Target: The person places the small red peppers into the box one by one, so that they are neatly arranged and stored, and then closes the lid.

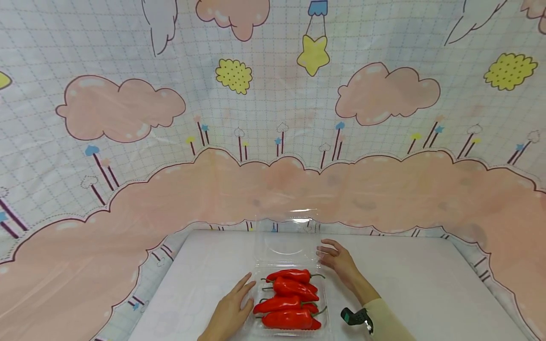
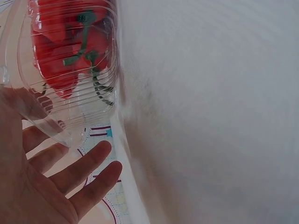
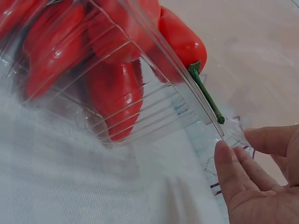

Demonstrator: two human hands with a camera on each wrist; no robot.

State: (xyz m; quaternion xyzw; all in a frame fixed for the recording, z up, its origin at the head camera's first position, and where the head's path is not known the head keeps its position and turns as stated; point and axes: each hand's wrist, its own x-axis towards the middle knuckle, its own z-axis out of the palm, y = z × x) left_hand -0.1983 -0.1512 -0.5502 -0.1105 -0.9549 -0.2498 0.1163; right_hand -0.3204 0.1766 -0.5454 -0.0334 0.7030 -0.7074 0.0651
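Observation:
A clear plastic clamshell box (image 1: 325, 303) holds several long red peppers (image 1: 287, 319) with green stems, lying crosswise one behind another. Its transparent lid (image 1: 286, 244) is raised and leans back at the far side. My left hand (image 1: 230, 308) is at the box's left side, fingers extended and spread; in the left wrist view its fingers (image 2: 88, 163) reach along the ribbed wall. Around the lid's right edge is my right hand (image 1: 339, 260), fingers loosely bent. In the right wrist view, thumb and fingertips stand apart beside the clear plastic edge, near a pepper stem (image 3: 205, 93).
A white table (image 1: 409, 284) lies under the box. Behind it hangs a patterned cloth (image 1: 273, 189) with clouds and stars, which also shows along the table's sides. A dark device (image 1: 356, 317) is strapped at my right wrist, by the sleeve.

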